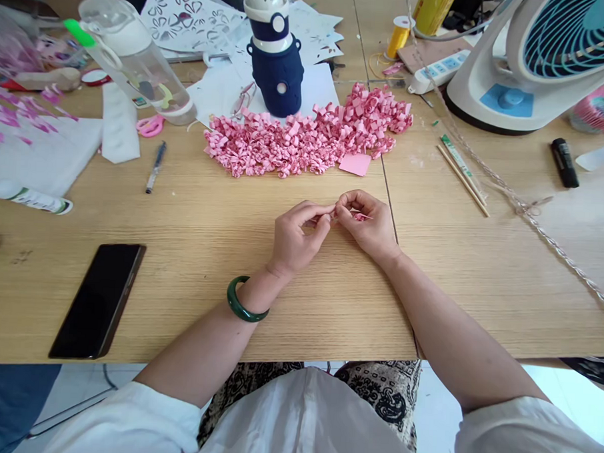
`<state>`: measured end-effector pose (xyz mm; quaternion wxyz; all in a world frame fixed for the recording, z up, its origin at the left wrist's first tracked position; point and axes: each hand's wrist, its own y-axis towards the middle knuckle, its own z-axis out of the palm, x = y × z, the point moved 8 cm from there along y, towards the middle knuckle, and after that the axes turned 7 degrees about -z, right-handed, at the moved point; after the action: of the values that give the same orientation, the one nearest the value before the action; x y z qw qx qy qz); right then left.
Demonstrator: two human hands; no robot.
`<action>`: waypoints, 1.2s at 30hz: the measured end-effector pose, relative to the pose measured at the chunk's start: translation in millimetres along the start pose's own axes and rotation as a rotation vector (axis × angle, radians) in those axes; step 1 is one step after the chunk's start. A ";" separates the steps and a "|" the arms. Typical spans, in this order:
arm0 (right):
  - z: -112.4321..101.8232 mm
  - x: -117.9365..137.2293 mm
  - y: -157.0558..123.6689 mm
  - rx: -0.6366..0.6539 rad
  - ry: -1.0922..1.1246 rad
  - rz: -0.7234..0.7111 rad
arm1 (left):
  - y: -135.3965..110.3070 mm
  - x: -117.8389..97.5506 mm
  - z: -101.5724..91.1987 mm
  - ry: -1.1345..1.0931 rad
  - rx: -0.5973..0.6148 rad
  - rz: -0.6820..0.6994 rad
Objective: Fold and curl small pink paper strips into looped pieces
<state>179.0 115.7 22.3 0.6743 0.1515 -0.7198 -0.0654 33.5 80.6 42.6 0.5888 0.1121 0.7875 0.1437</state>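
Observation:
My left hand (297, 234) and my right hand (369, 226) meet above the table, fingertips pinched together. Between and under the fingers shows a small pink paper strip (361, 216), mostly hidden; part of it looks curled beneath my right fingers. Just beyond the hands lies a long heap of pink curled paper pieces (285, 145). A flat pink paper square (355, 164) rests at the heap's near edge, close to my right hand. On my left wrist sits a dark green bangle (238, 304).
A black phone (98, 301) lies at left, with a pen (156, 168) beyond it. Behind the heap stand a navy bottle (277, 72) and a clear bottle (149, 66). To the right are wooden sticks (463, 180), a twisted cord (546, 234), a marker (565, 163) and a fan (508, 95).

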 end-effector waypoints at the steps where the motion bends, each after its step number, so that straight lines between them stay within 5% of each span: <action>1: -0.1 -0.6 0.1 -0.003 -0.001 0.006 | 0.8 5.5 0.1 -0.046 -0.002 -0.052; 12: 1.4 1.5 1.7 0.035 -0.015 -0.051 | 2.1 19.0 2.7 -0.162 0.015 -0.204; 19: 8.5 -6.6 2.4 0.134 0.191 0.098 | 7.0 35.0 2.6 -0.316 0.049 -0.379; 36: 13.1 -18.9 0.6 0.163 0.433 0.212 | 9.3 37.0 -9.6 -0.193 -0.113 -0.363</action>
<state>166.9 120.6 3.4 0.8014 0.1395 -0.5733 0.0980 14.0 101.2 15.4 0.6829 -0.0514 0.7255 0.0679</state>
